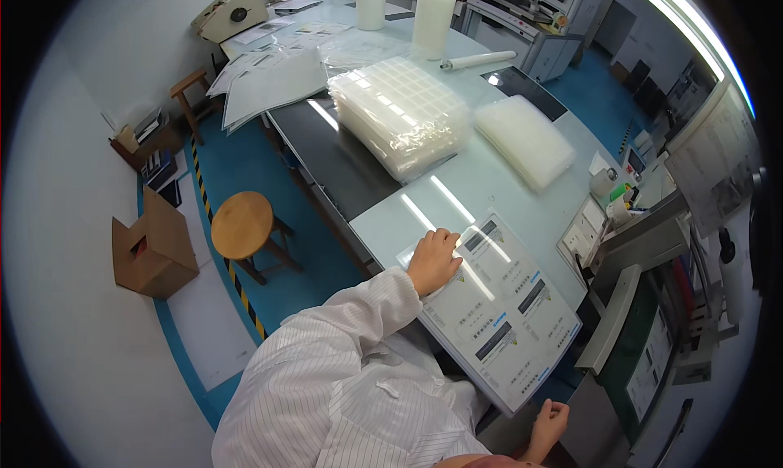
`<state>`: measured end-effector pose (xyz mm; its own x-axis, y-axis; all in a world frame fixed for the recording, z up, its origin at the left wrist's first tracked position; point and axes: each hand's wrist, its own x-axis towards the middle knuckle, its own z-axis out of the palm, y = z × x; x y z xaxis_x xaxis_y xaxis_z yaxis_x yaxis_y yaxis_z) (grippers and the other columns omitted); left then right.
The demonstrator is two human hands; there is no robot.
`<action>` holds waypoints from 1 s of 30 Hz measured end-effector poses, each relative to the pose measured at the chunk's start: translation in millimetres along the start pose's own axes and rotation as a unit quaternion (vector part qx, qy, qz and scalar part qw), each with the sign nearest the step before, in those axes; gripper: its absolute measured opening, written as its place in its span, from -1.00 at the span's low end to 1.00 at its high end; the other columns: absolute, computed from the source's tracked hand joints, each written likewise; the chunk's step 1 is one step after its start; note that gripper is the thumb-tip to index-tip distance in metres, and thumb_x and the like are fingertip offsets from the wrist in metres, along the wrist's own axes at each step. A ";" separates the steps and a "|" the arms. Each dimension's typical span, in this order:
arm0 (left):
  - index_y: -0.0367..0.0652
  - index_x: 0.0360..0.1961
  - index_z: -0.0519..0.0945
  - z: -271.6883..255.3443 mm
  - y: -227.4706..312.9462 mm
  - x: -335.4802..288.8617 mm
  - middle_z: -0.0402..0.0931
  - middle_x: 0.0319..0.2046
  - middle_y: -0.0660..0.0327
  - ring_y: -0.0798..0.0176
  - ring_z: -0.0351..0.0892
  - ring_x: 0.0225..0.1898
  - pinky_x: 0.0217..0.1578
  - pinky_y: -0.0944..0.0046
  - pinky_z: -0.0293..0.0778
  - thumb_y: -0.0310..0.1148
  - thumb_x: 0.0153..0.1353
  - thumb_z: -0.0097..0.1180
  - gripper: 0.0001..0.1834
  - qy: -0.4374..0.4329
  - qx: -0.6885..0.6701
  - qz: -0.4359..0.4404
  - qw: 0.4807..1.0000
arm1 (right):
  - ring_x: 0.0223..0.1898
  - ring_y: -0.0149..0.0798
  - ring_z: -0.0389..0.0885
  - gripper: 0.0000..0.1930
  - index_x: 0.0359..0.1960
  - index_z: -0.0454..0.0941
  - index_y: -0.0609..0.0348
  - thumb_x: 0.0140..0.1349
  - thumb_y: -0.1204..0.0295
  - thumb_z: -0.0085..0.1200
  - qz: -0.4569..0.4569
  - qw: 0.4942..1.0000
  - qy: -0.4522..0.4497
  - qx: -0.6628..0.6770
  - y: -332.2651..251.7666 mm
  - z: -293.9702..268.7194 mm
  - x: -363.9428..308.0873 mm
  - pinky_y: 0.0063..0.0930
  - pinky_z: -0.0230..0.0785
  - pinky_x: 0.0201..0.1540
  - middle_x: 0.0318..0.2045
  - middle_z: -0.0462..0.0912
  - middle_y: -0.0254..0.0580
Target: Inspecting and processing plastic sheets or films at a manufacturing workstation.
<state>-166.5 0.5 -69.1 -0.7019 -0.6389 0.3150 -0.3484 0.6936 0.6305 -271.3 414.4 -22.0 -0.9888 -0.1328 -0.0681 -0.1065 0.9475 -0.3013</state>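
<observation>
Sheets (522,329) at table (375,236) edge, my left hand (435,262) on them, fingers curled, right hand (550,427) half-curled beside, grips unclear.

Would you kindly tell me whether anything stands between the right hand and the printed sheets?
Nothing visible stands between the right hand and the printed sheets; only an open gap shows beside their lower corner in the picture. The left hand lies over their upper-left edge, away from that gap.
</observation>
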 end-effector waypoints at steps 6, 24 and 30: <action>-0.22 0.04 0.42 -4.2 -2.6 -10.8 0.38 -0.10 0.03 0.02 0.36 -0.09 -0.03 0.12 0.30 -0.37 0.09 0.16 -0.54 0.031 -0.026 0.016 0.999 | -0.06 -0.25 0.47 -0.60 0.10 0.34 0.15 0.30 0.27 0.03 0.096 0.893 0.057 0.436 48.9 -18.9 65.1 -0.34 0.35 -0.07 -0.02 0.45 -0.11; -0.32 0.05 0.41 15.9 -19.0 5.3 0.38 -0.08 -0.04 -0.08 0.33 -0.02 0.03 0.03 0.24 -0.43 0.15 0.07 -0.58 0.011 0.020 0.121 0.992 | 0.21 0.06 0.20 -0.34 0.32 -0.07 0.30 0.26 0.34 -0.09 0.261 0.440 0.210 0.833 187.1 -9.2 180.2 -0.07 0.16 0.20 0.25 0.08 0.10; -0.33 0.07 0.39 18.5 -7.3 3.1 0.35 -0.06 -0.05 -0.04 0.33 0.00 0.04 0.06 0.25 -0.43 0.20 0.02 -0.59 -0.040 0.022 0.110 0.993 | 0.28 0.02 0.11 -0.39 0.28 0.08 0.22 0.20 0.40 -0.03 0.317 0.397 0.341 0.791 184.4 -26.4 165.1 -0.17 0.01 0.29 0.29 0.04 0.05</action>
<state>-177.6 -0.4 -85.8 -0.8105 -0.4430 0.3831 -0.2062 0.8281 0.5213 -457.0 575.0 -63.7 -0.6199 0.6071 -0.4971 -0.1473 -0.7123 -0.6862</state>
